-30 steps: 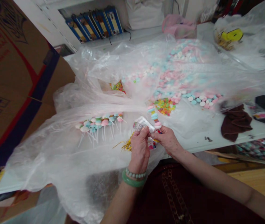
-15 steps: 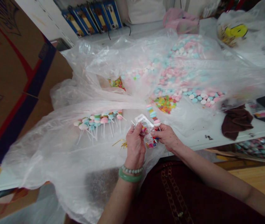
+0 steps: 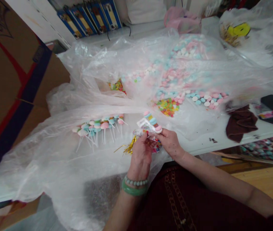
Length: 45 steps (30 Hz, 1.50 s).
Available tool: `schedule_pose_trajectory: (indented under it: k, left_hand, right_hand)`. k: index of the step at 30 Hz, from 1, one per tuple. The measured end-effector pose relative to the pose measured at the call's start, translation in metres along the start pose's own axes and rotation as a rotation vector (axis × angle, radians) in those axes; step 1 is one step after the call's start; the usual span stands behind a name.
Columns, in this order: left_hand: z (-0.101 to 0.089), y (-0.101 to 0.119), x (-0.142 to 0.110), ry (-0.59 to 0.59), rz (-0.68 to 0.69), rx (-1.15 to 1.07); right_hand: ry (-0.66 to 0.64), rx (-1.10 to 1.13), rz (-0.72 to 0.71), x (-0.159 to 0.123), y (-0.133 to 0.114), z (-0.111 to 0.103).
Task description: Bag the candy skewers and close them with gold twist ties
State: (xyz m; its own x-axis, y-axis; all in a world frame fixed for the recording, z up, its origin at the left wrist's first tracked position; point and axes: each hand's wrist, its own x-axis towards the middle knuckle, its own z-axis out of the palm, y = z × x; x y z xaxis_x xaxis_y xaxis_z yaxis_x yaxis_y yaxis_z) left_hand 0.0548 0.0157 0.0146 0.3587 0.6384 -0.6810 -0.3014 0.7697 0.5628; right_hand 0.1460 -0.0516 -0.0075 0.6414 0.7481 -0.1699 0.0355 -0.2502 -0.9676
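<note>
Seen from my own head, hands at lower centre. Far left of my hands, a cardboard box [image 3: 11, 96] stands beside the table; a plastic sheet [image 3: 42, 160] spreads from there under and around my hands. Just left of my left hand, a bunch of finished sticks [image 3: 98, 126] lies on the sheet, each threaded with pastel round candies, their bare white shafts fanning toward me. Gold tinsel [image 3: 129, 146] lies touching the left side of my left hand [image 3: 140, 154], whose fingers are bent and pinch the edge of a clear wrapper [image 3: 144, 128]; a jade bangle [image 3: 134, 191] and a beaded bracelet [image 3: 136, 181] sit on that wrist. The candy stick [image 3: 153, 122] stands tilted up out of the wrapper between my hands, its top candies bare, its lower end covered. My right hand [image 3: 171, 142] closes on the stick and wrapper together; the exact finger grip is hidden. Ahead of my hands, jelly candies [image 3: 167, 107] and round candies [image 3: 199, 99] remain loose in large numbers, so much stock is unused. Right of my hands, on the table [image 3: 223, 142], lie a brown cloth [image 3: 241, 123] and a black object [image 3: 272, 109].
</note>
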Motion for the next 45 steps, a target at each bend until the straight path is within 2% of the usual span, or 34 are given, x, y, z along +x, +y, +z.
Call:
schedule_pose_trajectory:
  k: [5, 9, 14, 22, 27, 30, 33, 36, 39, 41, 45]
  left_hand:
    - [-0.002, 0.023, 0.013, 0.094, -0.026, -0.141]
    - [-0.013, 0.037, 0.017, 0.154, -0.049, -0.276]
    - [-0.020, 0.044, 0.016, 0.164, -0.098, -0.361]
    - [-0.017, 0.052, 0.009, 0.108, -0.132, -0.416]
    - [-0.017, 0.054, 0.008, 0.087, -0.094, -0.444]
    - [-0.018, 0.055, 0.010, 0.068, -0.058, -0.476]
    - [-0.018, 0.054, 0.013, 0.064, -0.011, -0.492]
    - [-0.019, 0.050, 0.016, 0.060, 0.113, -0.457]
    - [-0.021, 0.043, 0.014, -0.022, 0.311, -0.321]
    - [-0.023, 0.040, 0.013, -0.087, 0.393, -0.215]
    - [-0.027, 0.037, 0.015, -0.106, 0.383, -0.163]
  right_hand:
    - [-0.095, 0.002, -0.033, -0.004, -0.003, -0.018]
    - [-0.145, -0.150, -0.116, -0.013, -0.006, -0.039]
    - [-0.248, -0.263, -0.202, -0.032, -0.012, -0.042]
    - [-0.199, -0.638, -0.462, -0.036, -0.004, -0.039]
    - [-0.047, -0.930, -0.632, -0.041, -0.007, -0.041]
    - [0.016, -1.025, -0.691, -0.043, -0.010, -0.041]
    - [0.028, -1.052, -0.705, -0.043, -0.011, -0.042]
    - [0.018, -1.012, -0.683, -0.042, -0.012, -0.043]
    - [-0.052, -0.881, -0.624, -0.039, -0.011, -0.044]
    - [-0.111, -0.790, -0.563, -0.037, -0.010, -0.044]
    - [-0.240, -0.681, -0.410, -0.034, -0.006, -0.045]
